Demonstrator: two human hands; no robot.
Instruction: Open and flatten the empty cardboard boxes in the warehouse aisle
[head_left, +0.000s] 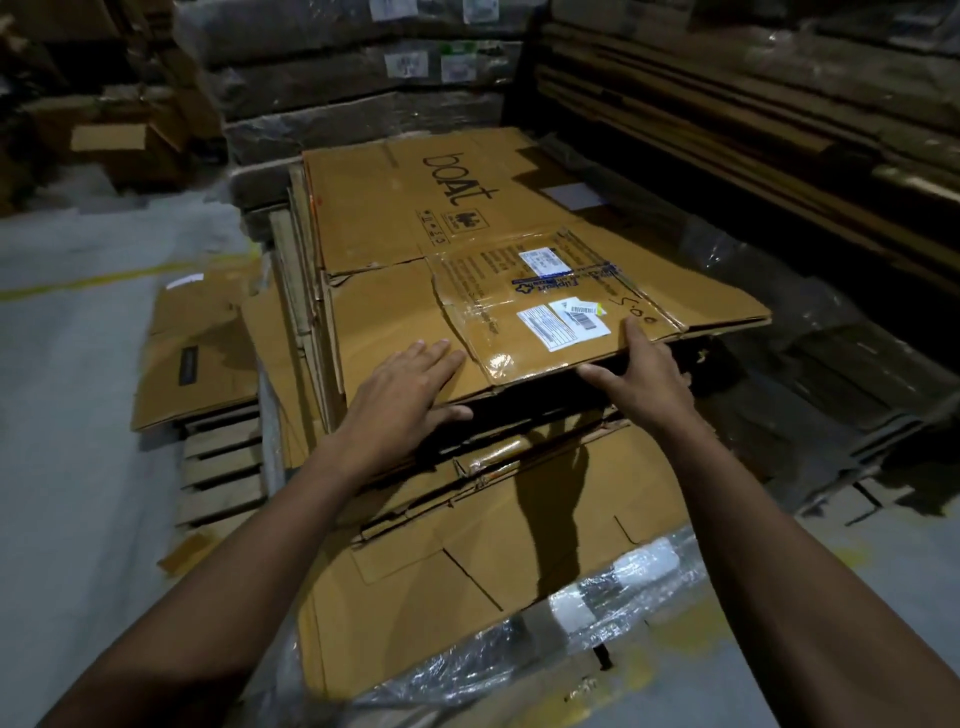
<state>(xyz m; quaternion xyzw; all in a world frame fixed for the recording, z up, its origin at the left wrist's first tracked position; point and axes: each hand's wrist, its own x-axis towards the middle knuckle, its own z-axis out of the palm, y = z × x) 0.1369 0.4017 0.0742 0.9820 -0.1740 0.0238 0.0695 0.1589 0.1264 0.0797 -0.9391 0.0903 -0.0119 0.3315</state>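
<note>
Atop the stack: flattened corrugated box (467, 249), creased, taped, labelled; left hand (402, 387) spread flat; right hand (641, 371) gripping its edge; crinkled plastic wrap (613, 587) below.

grey floor (78, 364) carries wooden pallet (223, 467) stacked with flattened cardboard (467, 561).

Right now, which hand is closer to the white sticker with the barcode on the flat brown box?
Right hand, fingertip just beside the white sticker. Left hand lies farther left.
</note>
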